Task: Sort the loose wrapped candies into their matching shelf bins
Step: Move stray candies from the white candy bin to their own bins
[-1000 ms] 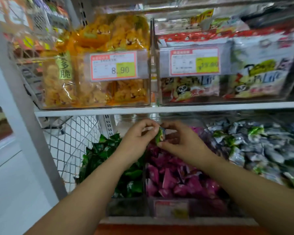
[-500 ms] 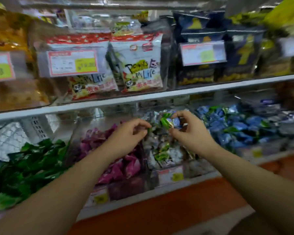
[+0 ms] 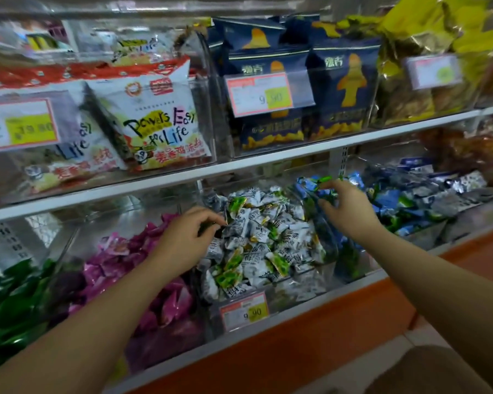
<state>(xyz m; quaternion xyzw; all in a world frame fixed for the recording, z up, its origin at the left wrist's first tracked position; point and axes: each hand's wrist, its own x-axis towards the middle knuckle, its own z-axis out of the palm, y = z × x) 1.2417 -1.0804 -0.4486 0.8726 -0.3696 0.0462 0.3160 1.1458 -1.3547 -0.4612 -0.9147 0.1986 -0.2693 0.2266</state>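
Note:
On the lower shelf stand clear bins of wrapped candies: dark green ones (image 3: 12,302), pink ones (image 3: 131,265), white-and-green ones (image 3: 264,237) and blue ones (image 3: 404,203). My right hand (image 3: 345,209) pinches a small bright green wrapped candy (image 3: 325,180) at its fingertips, raised over the divide between the white-and-green bin and the blue bin. My left hand (image 3: 187,241) hovers with curled fingers at the left edge of the white-and-green pile, its fingertips touching the wrappers. Whether it pinches anything is hidden in shadow.
The white shelf board (image 3: 268,163) hangs low over the bins. Above it stand clear boxes of snack bags with price labels (image 3: 261,93). A price tag (image 3: 244,309) fronts the white-and-green bin. An orange base panel (image 3: 310,342) runs below the bins.
The view has swung right along the shelf. My right hand carried the green candy from over the pink bin, past the white-and-green bin, to the blue bin's edge. My left hand followed.

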